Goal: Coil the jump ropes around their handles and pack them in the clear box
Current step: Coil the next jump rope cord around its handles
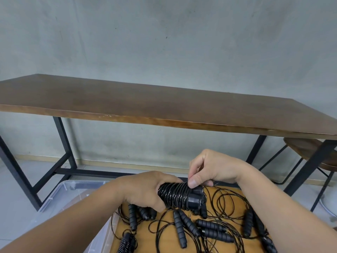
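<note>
Left hand (145,190) wrapped round the near end of a pair of black jump-rope handles (179,195), fingers curled under, thumb over the top. Held above the low wooden surface (235,193), roughly level, caps toward the right. Thin black cord (175,192) wound in tight turns along most of the handles' length, right up to the end caps.

Right hand (211,168) above the cap end, thumb and forefinger pinching the cord at the last turn, other fingers curled in; thumb tip pressed onto the coil just beside the caps.

Below, on the low wooden surface: loose black foam-grip handles (187,223) lying in several directions, tangled with loops of thin cord (228,203) spread toward its right edge. One finished coiled bundle (126,242) near the left edge, toward the near corner, partly cut off by the bottom of the frame.

Clear plastic box (60,194) on the floor against the left edge of that surface, mostly hidden behind the left forearm; contents not discernible.

Beyond, a long dark wooden table (145,101) on black metal legs against a grey wall, with a round wooden stool (310,150) tucked under its right end.
</note>
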`<act>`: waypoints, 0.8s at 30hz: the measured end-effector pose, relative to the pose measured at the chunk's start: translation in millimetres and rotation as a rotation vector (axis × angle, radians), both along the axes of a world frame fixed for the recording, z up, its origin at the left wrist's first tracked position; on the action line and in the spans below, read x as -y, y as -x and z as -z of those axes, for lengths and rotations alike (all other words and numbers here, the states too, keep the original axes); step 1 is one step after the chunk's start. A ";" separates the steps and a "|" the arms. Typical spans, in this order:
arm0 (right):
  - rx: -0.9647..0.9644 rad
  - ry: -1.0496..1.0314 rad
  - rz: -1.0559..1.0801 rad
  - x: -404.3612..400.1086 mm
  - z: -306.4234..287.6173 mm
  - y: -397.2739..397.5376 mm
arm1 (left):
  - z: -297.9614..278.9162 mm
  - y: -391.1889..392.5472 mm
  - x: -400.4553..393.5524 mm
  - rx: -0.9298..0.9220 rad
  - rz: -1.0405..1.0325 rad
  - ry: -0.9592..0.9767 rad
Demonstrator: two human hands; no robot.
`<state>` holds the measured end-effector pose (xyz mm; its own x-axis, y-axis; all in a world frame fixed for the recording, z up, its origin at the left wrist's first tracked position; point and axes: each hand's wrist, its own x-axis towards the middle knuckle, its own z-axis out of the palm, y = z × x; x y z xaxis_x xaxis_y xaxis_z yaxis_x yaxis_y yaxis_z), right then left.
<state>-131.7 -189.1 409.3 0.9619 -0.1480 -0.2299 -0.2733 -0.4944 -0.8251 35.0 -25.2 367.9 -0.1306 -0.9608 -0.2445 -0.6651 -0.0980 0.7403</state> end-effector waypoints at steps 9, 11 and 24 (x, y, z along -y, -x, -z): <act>0.311 -0.771 0.161 0.8 52.7 0.0 | 12.3 1.4 1.8 -0.597 -0.036 -0.022; 0.375 -0.792 0.206 -4.9 55.2 -2.9 | 17.0 2.8 3.7 -0.725 -0.070 -0.031; 0.409 -0.258 0.482 -36.9 41.2 4.1 | 32.2 9.8 10.5 -1.193 -0.239 -0.003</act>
<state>-135.8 -152.2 368.1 0.8194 -0.5709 0.0525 -0.0548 -0.1692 -0.9841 25.2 -35.8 335.7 -0.0943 -0.9911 -0.0942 0.4681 -0.1276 0.8744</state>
